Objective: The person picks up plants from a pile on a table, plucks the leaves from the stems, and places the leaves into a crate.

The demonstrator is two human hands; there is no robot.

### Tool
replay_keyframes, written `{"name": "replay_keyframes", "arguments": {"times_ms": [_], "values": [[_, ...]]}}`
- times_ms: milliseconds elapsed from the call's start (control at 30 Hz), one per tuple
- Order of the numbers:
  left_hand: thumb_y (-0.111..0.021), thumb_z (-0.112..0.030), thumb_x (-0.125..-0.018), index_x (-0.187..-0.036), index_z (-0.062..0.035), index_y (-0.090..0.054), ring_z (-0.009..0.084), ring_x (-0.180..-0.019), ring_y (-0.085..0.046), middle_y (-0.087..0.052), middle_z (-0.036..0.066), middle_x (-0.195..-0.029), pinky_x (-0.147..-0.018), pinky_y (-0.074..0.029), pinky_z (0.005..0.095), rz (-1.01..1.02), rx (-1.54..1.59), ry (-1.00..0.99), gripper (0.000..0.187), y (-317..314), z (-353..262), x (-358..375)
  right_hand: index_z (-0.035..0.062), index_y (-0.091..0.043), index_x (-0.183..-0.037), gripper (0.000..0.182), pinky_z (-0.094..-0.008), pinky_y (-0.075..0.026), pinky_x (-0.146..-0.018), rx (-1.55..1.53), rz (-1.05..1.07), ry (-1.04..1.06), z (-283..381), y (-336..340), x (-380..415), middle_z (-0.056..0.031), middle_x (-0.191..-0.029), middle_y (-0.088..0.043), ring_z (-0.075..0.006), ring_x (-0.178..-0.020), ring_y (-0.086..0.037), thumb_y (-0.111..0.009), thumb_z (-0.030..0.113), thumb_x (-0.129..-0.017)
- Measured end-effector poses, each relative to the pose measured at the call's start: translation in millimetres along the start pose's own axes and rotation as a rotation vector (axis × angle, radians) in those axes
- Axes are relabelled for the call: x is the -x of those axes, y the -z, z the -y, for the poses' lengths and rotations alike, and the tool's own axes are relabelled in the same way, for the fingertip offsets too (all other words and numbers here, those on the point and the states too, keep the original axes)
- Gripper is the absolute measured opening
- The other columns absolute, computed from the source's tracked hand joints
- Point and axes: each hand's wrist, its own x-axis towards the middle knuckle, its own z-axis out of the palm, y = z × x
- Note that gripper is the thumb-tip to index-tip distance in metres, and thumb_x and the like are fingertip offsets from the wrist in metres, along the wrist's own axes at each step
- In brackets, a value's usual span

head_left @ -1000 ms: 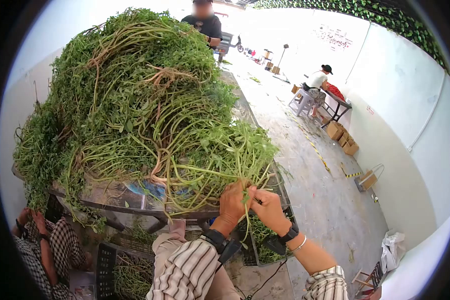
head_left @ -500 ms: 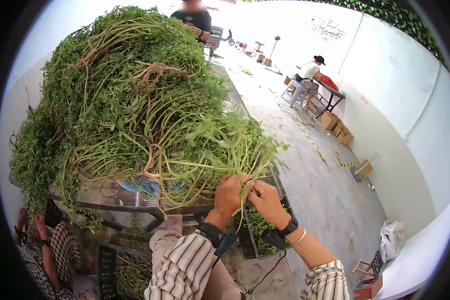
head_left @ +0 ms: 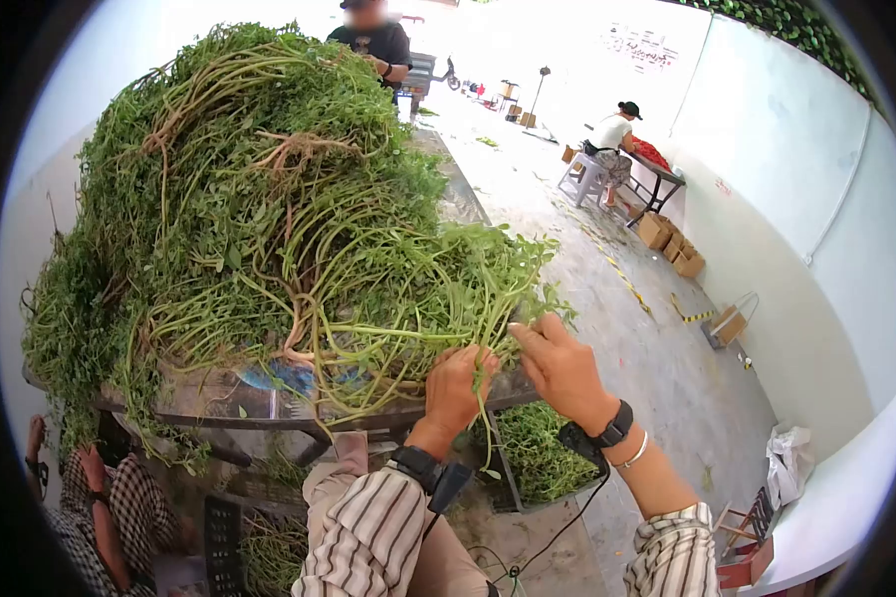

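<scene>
A large heap of leafy green stems [head_left: 269, 199] with pale roots covers the table [head_left: 209, 398]. My left hand [head_left: 456, 386] is closed around several green stems at the table's front edge, with one stem hanging below it. Just to its right, my right hand [head_left: 560, 366] is raised beside the leaves, thumb and index finger close together; whatever is between them is too small to make out. Under my right hand, a black crate [head_left: 508, 468] holds more greens.
Another crate [head_left: 221, 547] of stems stands on the floor at lower left, beside a co-worker's hands [head_left: 92, 468]. A person [head_left: 376, 45] stands behind the heap. Another person [head_left: 607, 139] sits at a small table [head_left: 659, 182] by the right wall, near cardboard boxes [head_left: 671, 244].
My right hand has moved right and slightly up, away from my left hand. My left hand stays closed on the stems, and more of the crate below shows.
</scene>
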Motion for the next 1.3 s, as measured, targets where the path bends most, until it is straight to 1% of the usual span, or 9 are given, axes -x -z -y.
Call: {"name": "replay_keyframes", "arguments": {"times_ms": [67, 267, 500, 700, 767, 933, 1000, 1100, 1300], "values": [[-0.06, -0.026, -0.09, -0.092, -0.0081, -0.067, 0.035, -0.086, -0.059, -0.065, 0.011, -0.085, -0.074, -0.047, 0.0461, 0.025, -0.02, 0.0, 0.019, -0.9, 3.2, -0.1, 0.0038, -0.059, -0.106, 0.024, -0.0379, -0.047, -0.056, 0.149, 0.052, 0.146, -9.7, -8.7, -5.4, -0.0112, -0.086, -0.048, -0.0284, -0.072, -0.057, -0.058, 0.009, -0.082], [-0.06, -0.025, -0.089, -0.091, -0.0088, -0.066, 0.0358, -0.086, -0.058, -0.065, 0.011, -0.086, -0.074, -0.046, 0.0461, 0.052, -0.005, -0.028, 0.017, 1.6, 3.0, 0.3, 0.0023, -0.055, -0.084, 0.009, -0.0389, -0.047, -0.058, 0.153, 0.19, 0.157, -21.4, -14.4, -9.4, -0.0107, -0.084, -0.046, -0.029, -0.07, -0.055, -0.057, 0.011, -0.081], [-0.052, -0.026, -0.094, -0.082, -0.0054, -0.055, 0.0358, -0.079, -0.055, -0.057, 0.014, -0.077, -0.073, -0.043, 0.0438, 0.03, -0.081, -0.105, 0.024, -2.8, 2.9, -1.6, 0.0024, -0.054, -0.078, 0.01, -0.0396, -0.046, -0.061, 0.086, 0.137, 0.112, -24.3, -26.2, -5.1, -0.012, -0.079, -0.047, -0.0308, -0.073, -0.054, -0.058, 0.012, -0.077], [-0.053, -0.028, -0.093, -0.085, -0.0054, -0.061, 0.0366, -0.078, -0.056, -0.061, 0.014, -0.08, -0.074, -0.044, 0.0449, 0.063, -0.07, -0.055, 0.025, -1.8, 3.6, -1.5, 0.0032, -0.054, -0.081, 0.012, -0.0354, -0.045, -0.061, -0.396, -0.061, -0.248, -76.7, -26.8, -5.6, -0.0097, -0.078, -0.055, -0.0232, -0.074, -0.055, -0.054, 0.016, -0.082], [-0.052, -0.028, -0.094, -0.086, -0.0044, -0.062, 0.0367, -0.078, -0.056, -0.06, 0.014, -0.08, -0.074, -0.045, 0.0449, 0.039, -0.069, -0.078, 0.027, -3.9, 5.8, -1.9, 0.0051, -0.054, -0.083, 0.017, -0.0333, -0.045, -0.06, -0.972, -0.093, -0.746, -72.4, -8.2, -9.0, -0.0055, -0.078, -0.054, -0.0162, -0.074, -0.054, -0.05, 0.02, -0.089], [-0.052, -0.029, -0.094, -0.088, -0.0033, -0.063, 0.0368, -0.077, -0.056, -0.06, 0.015, -0.08, -0.073, -0.045, 0.0452, -0.006, -0.08, -0.099, 0.028, -6.9, 6.3, -0.3, 0.0033, -0.056, -0.086, 0.021, -0.0288, -0.044, -0.057, -1.117, -0.019, -0.679, -51.8, 7.9, -0.4, -0.0017, -0.071, -0.052, -0.0125, -0.062, -0.051, -0.049, 0.022, -0.092], [-0.052, -0.03, -0.094, -0.088, -0.0037, -0.063, 0.0367, -0.076, -0.056, -0.061, 0.015, -0.081, -0.072, -0.045, 0.0455, -0.001, -0.086, -0.075, 0.029, -6.9, 6.2, -0.7, 0.0021, -0.059, -0.095, 0.017, -0.0314, -0.047, -0.058, -0.573, -0.038, -0.469, -33.0, 6.6, -1.7, -0.0052, -0.075, -0.059, -0.0149, -0.061, -0.055, -0.052, 0.017, -0.09], [-0.052, -0.031, -0.094, -0.088, -0.0042, -0.063, 0.0364, -0.076, -0.055, -0.061, 0.014, -0.081, -0.071, -0.044, 0.0455, 0.06, -0.09, -0.054, 0.029, -1.3, 0.0, -2.7, 0.0037, -0.061, -0.104, 0.02, -0.0348, -0.049, -0.062, -0.456, -0.102, -0.16, -6.8, 3.1, -7.0, -0.01, -0.08, -0.063, -0.0227, -0.065, -0.06, -0.056, 0.012, -0.086], [-0.05, -0.025, -0.094, -0.09, -0.0048, -0.058, 0.0359, -0.08, -0.056, -0.059, 0.013, -0.081, -0.073, -0.045, 0.0441, 0.083, -0.145, -0.065, 0.022, 1.7, -3.3, -2.6, 0.0038, -0.06, -0.106, 0.027, -0.0372, -0.05, -0.066, 0.039, -0.011, 0.091, -21.7, -7.8, -11.6, -0.0121, -0.088, -0.063, -0.0333, -0.079, -0.061, -0.06, 0.01, -0.08]]}}
